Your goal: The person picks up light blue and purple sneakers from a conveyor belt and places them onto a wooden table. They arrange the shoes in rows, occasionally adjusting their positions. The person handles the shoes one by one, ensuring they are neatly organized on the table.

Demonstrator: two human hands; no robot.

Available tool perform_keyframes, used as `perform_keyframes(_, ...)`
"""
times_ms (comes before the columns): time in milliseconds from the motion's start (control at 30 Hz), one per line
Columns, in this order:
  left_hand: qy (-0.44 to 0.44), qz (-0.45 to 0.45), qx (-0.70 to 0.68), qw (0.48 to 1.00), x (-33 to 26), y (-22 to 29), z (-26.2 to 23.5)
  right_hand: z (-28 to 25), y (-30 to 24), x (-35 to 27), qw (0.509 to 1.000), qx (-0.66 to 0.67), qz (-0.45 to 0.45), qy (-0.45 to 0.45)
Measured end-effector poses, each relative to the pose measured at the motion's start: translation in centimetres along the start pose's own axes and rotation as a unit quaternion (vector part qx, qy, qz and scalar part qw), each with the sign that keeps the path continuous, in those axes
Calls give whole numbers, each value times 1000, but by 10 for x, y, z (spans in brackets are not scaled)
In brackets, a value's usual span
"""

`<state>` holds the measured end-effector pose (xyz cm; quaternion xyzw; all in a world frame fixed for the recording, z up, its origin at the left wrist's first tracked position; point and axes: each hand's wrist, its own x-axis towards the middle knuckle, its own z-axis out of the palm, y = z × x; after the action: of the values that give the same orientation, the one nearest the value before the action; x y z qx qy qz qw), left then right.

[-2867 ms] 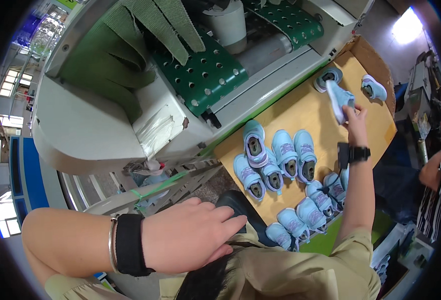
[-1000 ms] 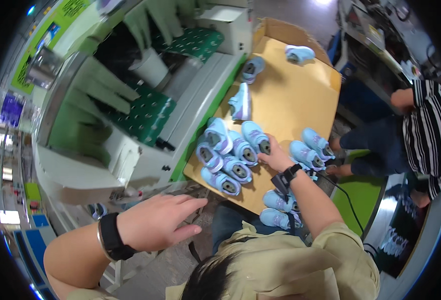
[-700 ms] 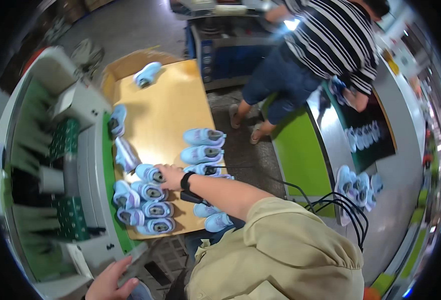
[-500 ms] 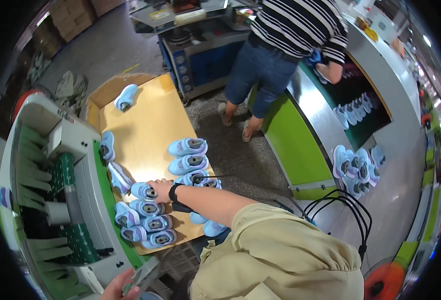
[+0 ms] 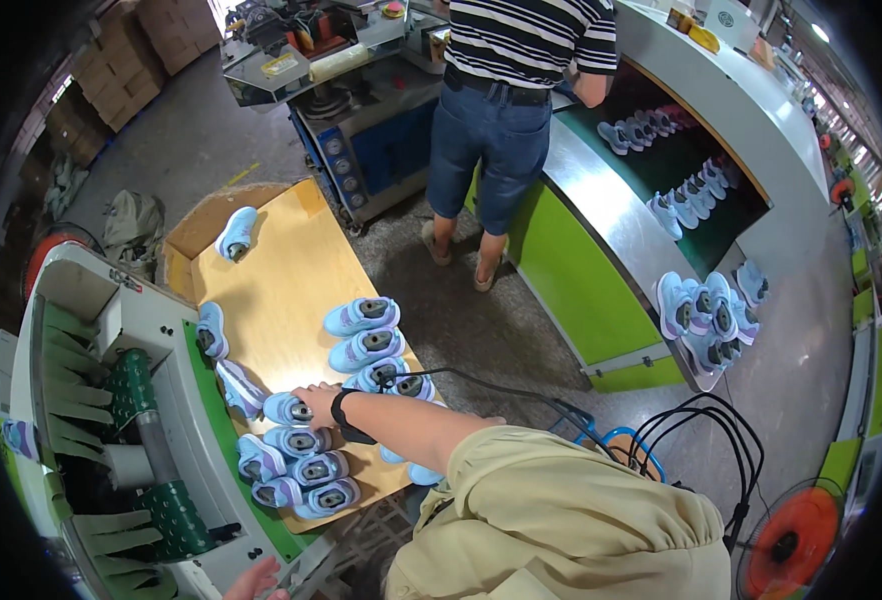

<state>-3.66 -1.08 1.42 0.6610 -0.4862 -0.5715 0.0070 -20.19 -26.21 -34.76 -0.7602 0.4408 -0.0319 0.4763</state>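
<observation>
My right hand [image 5: 316, 408], with a black band on its wrist, reaches across the tabletop and is closed on the heel end of a light-blue sneaker [image 5: 283, 408]. That sneaker sits at the far end of a tight cluster of similar sneakers [image 5: 291, 440], each with a dark insert in its opening. To the left of it a sneaker [image 5: 239, 388] lies tipped on its side. At the lower edge my left hand [image 5: 253, 580] is only partly in view, its fingers apart and nothing visible in them.
More sneakers [image 5: 366, 350] line the right of the wooden board [image 5: 281, 290]. Along the left stands a machine with green rollers [image 5: 133, 385]. Behind, a person in a striped shirt [image 5: 521, 40] faces a conveyor [image 5: 651, 175] with rows of sneakers. Black cables [image 5: 706, 420] and an orange fan [image 5: 786, 545] are at right.
The view has shifted, while my right hand stays on the same sneaker. My left hand has sunk lower at the bottom edge. The person behind has straightened, their arm drawn back from the conveyor opening.
</observation>
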Motion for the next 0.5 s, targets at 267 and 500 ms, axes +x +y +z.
perform_keyframes(267,3,5,19,1000,-5,7,-1,1,1,2,1000,9,-8,-1)
perform_keyframes(500,-8,-6,-26,1000,-4,4,-2,6,8,8,1000,10,-13,4)
